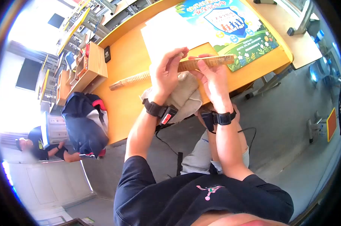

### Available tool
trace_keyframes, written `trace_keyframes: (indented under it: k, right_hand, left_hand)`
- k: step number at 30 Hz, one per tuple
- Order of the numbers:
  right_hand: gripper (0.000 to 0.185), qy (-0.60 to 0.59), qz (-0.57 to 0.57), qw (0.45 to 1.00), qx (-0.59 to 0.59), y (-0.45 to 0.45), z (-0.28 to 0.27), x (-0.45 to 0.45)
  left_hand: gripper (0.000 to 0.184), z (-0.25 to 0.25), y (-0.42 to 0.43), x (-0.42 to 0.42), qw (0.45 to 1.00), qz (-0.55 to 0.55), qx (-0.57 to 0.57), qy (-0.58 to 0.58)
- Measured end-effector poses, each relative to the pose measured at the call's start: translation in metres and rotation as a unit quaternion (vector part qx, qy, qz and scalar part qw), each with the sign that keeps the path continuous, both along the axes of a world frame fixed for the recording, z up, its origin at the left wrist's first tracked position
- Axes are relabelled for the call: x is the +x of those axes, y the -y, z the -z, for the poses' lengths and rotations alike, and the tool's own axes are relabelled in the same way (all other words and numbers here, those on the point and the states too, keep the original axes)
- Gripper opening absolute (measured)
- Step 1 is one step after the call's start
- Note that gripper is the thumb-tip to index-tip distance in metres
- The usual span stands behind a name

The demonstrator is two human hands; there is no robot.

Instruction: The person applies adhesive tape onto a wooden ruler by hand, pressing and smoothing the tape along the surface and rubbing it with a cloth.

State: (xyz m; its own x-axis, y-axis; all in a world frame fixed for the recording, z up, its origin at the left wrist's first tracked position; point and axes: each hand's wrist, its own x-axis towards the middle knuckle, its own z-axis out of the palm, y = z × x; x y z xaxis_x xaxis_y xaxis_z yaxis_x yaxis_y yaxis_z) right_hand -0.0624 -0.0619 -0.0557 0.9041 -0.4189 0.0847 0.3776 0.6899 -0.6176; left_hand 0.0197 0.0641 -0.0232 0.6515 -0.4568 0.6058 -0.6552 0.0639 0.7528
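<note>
A long, narrow tan strip (138, 78) with rows of dark print stretches across in front of me, over the yellow table (119, 105). My right hand (214, 80) grips it near its right end, thumb on the near side and fingers behind. My left hand (166, 74) is over its middle, fingers bent and drawn together. A small pale bit seems to show at those fingertips, too small to name. Beneath the hands, a crumpled beige cloth (187, 94) lies at the table's near edge. Both wrists wear black straps with small boxes.
White paper (165, 34) and a colourful poster (249, 47) cover the far side of the table. To the left are a wooden desk organizer (97, 62), a black object (107, 54) and a dark jacket (84, 116). Another person (38, 145) is at far left. A cable hangs near my right wrist.
</note>
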Motion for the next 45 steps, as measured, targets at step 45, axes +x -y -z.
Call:
trace_keyframes:
  k: [45]
  right_hand:
    - [0.024,-0.004,0.031,0.999,-0.042,-0.001,0.004,0.012]
  left_hand:
    - [0.013,-0.085,-0.173,-0.1,0.935,0.079,0.28,-0.203]
